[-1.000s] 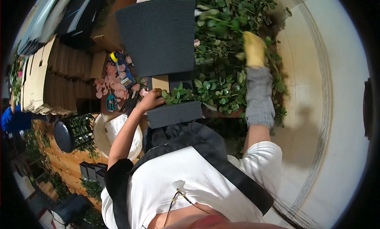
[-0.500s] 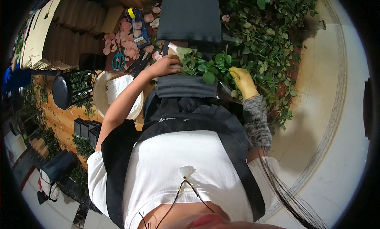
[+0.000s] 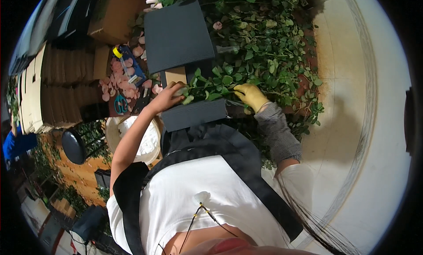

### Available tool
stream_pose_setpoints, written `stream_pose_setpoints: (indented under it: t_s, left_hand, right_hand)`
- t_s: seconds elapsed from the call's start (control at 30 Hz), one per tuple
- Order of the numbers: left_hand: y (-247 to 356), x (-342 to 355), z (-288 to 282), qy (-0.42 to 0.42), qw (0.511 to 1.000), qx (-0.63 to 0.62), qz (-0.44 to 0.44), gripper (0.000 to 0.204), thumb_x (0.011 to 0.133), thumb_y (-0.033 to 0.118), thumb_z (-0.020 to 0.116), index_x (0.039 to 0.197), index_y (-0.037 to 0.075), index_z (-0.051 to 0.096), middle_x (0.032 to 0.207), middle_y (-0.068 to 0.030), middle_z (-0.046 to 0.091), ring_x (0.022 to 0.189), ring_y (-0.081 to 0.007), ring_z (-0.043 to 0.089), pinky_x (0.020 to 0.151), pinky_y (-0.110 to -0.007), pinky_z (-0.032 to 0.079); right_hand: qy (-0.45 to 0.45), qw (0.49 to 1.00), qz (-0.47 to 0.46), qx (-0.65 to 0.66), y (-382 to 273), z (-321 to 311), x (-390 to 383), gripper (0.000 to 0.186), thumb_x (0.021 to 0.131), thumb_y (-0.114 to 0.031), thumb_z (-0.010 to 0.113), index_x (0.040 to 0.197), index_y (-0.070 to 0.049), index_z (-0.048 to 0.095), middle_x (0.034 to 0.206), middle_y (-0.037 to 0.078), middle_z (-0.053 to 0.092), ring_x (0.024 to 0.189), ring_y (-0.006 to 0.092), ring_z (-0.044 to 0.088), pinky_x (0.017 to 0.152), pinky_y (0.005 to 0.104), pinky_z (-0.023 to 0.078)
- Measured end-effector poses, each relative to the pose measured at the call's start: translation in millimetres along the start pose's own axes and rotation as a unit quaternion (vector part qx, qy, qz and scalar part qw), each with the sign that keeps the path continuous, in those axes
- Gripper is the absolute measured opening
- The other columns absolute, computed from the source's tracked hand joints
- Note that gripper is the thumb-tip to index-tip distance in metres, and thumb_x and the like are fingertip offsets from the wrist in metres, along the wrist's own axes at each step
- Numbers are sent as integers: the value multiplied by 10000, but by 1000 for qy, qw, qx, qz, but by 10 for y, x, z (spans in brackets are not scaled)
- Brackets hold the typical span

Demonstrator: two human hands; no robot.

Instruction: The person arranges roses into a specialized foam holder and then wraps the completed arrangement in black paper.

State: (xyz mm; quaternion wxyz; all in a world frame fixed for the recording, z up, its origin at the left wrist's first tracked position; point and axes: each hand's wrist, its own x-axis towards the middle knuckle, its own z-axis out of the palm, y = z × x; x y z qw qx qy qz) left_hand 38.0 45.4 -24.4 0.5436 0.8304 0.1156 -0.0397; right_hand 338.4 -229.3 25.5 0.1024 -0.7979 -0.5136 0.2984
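A bunch of leafy green stems [image 3: 209,84] lies crosswise between my hands, over a dark grey ribbed box [image 3: 194,115]. At the bunch's left end my bare left hand [image 3: 169,97] is closed, its fingers curled round something pale, perhaps the flower ends, mostly covered by the fingers. My right hand [image 3: 252,97], in a yellow glove, pinches the stems at the right end. Just beyond the bunch is a light brown cardboard piece [image 3: 175,75], in the gap below a larger dark grey ribbed panel [image 3: 178,37].
Cut greenery [image 3: 273,48] heaps up on the right. At left lie pink petals [image 3: 119,76], teal scissors [image 3: 120,104] and a blue tray [image 3: 135,72], beside stacked cardboard [image 3: 66,85]. A white-lined bin [image 3: 147,138] and a black stool [image 3: 73,146] stand nearer on the left.
The view has turned and shifted, so the boxes now appear tilted and farther left. The gloved right hand has come closer to the left hand, and the leafy bunch sits lower against the near box.
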Motion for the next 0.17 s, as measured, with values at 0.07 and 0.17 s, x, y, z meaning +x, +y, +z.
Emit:
stream_pose_setpoints:
  t_s: [0.07, 0.17]
  left_hand:
    - [-96, -36, -8, 25, 999, -27, -19, 542, 1028, 244, 685, 1465, 12, 463, 1400, -164, 488, 1264, -296, 552, 1013, -369, 480]
    - [-320, -54, 12, 9, 999, -49, -4, 531, 1024, 252, 695, 1494, 100, 501, 1392, -153, 523, 1315, -316, 522, 1085, -377, 422]
  right_hand:
    - [-19, 994, 16, -107, -224, -416, -147, 370, 935, -281, 693, 1228, -56, 686, 1052, 186, 731, 1022, 372, 683, 884, 488, 544]
    - [70, 976, -17, -207, -973, -922, 40, 419, 897, -336, 722, 1232, -89, 673, 1027, 202, 727, 979, 392, 687, 878, 477, 531]
